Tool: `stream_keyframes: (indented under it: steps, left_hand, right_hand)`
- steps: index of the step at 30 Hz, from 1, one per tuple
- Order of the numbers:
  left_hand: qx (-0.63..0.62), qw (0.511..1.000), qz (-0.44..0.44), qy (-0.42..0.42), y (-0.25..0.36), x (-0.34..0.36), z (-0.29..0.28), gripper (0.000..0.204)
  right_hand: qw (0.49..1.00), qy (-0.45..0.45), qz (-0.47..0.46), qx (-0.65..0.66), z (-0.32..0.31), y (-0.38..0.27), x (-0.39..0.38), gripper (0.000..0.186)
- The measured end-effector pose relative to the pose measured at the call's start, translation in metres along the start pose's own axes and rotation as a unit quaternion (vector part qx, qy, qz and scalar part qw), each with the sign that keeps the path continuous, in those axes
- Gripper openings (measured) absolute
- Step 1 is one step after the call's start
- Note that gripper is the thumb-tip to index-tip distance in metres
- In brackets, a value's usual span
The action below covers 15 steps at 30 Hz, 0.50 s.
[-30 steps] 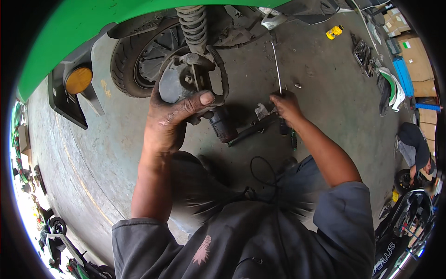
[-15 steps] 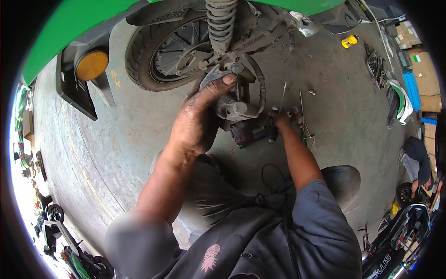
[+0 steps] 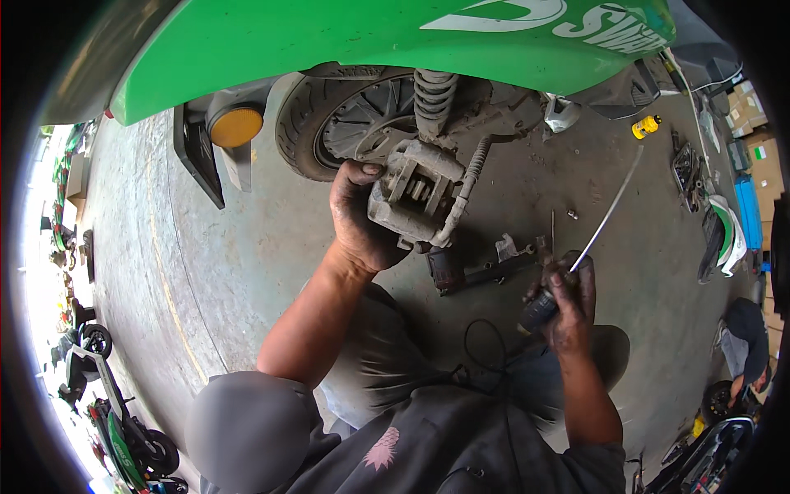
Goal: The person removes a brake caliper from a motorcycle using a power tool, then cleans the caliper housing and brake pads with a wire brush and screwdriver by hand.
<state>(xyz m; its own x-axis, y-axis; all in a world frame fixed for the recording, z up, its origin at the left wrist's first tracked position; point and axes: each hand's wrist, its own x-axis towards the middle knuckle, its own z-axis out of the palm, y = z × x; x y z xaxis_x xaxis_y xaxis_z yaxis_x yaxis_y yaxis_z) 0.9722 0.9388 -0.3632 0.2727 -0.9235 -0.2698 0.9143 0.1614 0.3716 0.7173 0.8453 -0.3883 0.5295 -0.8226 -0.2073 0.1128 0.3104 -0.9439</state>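
Concrete workshop floor (image 3: pixel 206 272) under a green scooter (image 3: pixel 346 41). Left hand (image 3: pixel 362 218) clasps a grimy brake caliper (image 3: pixel 415 193) (beside the wheel (image 3: pixel 346 123)); right hand (image 3: pixel 564 300) grips a long screwdriver (image 3: pixel 605 218).

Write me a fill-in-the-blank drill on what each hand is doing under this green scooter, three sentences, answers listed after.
1. The left hand grips a grey metal brake caliper just in front of the rear ____.
2. The right hand holds a long screwdriver whose shaft points up and to the ____.
3. The round reflector beneath the green body panel is coloured ____.

Missing words: wheel; right; orange
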Motion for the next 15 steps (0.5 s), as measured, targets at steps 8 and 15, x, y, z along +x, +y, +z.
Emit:
stream_keyframes:
  steps: [8,15]
  left_hand:
    - [0.084,0.994,-0.062,-0.04,-0.016,-0.007,0.002,0.071]
    - [0.103,0.987,-0.121,-0.011,-0.036,-0.009,0.007,0.069]
  right_hand:
    - [0.929,-0.12,-0.251,-0.243,0.053,-0.013,0.026,0.021]
    - [0.899,-0.156,-0.303,-0.275,0.042,-0.013,0.042,0.02]
